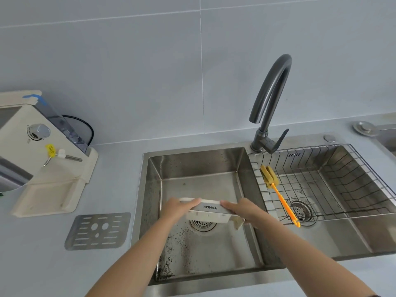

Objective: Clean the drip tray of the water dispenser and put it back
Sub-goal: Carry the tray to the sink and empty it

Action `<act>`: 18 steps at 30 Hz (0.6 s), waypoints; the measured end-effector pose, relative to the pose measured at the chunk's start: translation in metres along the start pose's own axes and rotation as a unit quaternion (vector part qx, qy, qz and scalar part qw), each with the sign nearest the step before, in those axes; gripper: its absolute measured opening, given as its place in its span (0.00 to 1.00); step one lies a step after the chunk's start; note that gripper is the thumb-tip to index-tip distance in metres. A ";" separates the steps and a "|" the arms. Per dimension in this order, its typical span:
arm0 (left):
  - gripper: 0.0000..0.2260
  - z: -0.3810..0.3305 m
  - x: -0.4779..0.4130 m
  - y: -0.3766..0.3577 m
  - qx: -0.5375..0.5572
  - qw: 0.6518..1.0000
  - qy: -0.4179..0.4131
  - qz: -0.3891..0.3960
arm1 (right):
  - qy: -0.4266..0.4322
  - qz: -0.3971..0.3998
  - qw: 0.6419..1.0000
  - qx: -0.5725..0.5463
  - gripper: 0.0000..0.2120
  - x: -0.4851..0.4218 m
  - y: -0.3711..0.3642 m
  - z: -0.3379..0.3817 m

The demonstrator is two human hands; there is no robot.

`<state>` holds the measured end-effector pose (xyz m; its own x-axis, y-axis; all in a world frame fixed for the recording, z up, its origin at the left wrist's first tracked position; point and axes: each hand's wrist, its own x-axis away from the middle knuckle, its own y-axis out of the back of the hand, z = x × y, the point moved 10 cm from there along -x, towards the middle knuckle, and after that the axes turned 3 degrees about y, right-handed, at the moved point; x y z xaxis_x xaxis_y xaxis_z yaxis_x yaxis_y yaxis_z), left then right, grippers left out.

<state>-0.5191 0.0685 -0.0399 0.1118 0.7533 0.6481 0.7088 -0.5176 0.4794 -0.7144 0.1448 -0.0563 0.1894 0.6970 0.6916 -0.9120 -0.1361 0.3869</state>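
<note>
— Where the two forearms meet over the left basin of the sink (154,174), what is being held?

— The cream drip tray (209,212) of the water dispenser (46,155) is gripped at both ends. It is held above the basin's drain (202,225), tilted on edge, so that its grey front strip marked KONKA is turned up toward the camera.

— How are the hands placed on it?

— The left hand (177,207) is closed over the tray's left end, with fingers laid along the top edge. The right hand (242,210) is closed over the right end, thumb on the grey strip. The tray spans the gap between the two grips.

— Is anything seen on the tray's surface?

— Specks are perhaps visible on the cream face below the strip, though it is too small to be told surely.

— And the surroundings?

— A perforated metal grate (98,231) is laid flat on the counter (42,264), between the dispenser and the sink. In the right basin, a wire basket (342,181) is set, with an orange-handled sponge brush (278,192) resting in it. The dark faucet (272,103) is mounted behind the divider.
</note>
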 end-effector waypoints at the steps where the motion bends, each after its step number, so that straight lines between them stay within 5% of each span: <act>1: 0.18 -0.001 -0.001 0.002 0.001 1.000 -0.002 -0.003 | 0.005 -0.006 1.000 0.003 0.22 0.000 0.002 0.002; 6: 0.25 -0.043 0.003 0.039 0.021 0.989 -0.098 -0.106 | 0.089 -0.114 0.988 -0.046 0.23 0.003 0.037 0.034; 11: 0.18 0.001 -0.002 0.003 -0.024 1.000 0.000 -0.003 | -0.008 -0.005 1.000 0.007 0.25 0.000 -0.002 -0.004; 18: 0.29 -0.025 0.008 0.021 0.086 0.988 -0.086 -0.093 | 0.125 -0.120 0.983 -0.060 0.33 0.008 0.034 0.040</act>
<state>-0.5208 0.0534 -0.0103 0.0744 0.8948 0.4402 0.8345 -0.2975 0.4638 -0.7294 0.1181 -0.0133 0.3221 0.8523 0.4121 -0.8915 0.1266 0.4349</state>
